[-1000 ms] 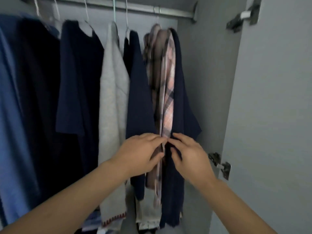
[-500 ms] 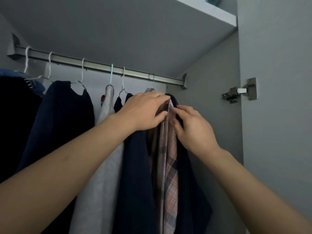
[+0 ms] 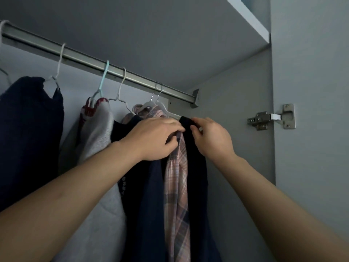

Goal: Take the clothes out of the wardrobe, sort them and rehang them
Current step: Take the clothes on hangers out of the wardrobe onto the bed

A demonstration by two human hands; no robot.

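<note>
Moved: since a second ago my hands have climbed from low on the garments to their shoulders, just below the rail (image 3: 132, 75).
Left hand: my left hand (image 3: 156, 138) has its fingers curled, pinching the top edge of the plaid shirt (image 3: 176, 186).
Right hand: my right hand (image 3: 211, 138) pinches the shoulder of the dark navy garment (image 3: 196, 167), the last one before the wardrobe's side wall.
Where they hang: both sit on white hangers (image 3: 156, 105) hooked over the rail, directly under my fingers; the two hands nearly touch.
Done: nothing looks taken out yet; the grey sweater (image 3: 98, 133), on its pale blue hanger (image 3: 103, 80), and the navy tops further left are all on the rail.
Left: lifting everything off, sorting, rehanging.
Unsure: in this dim light I cannot tell whether my fingers also catch a hanger.
</note>
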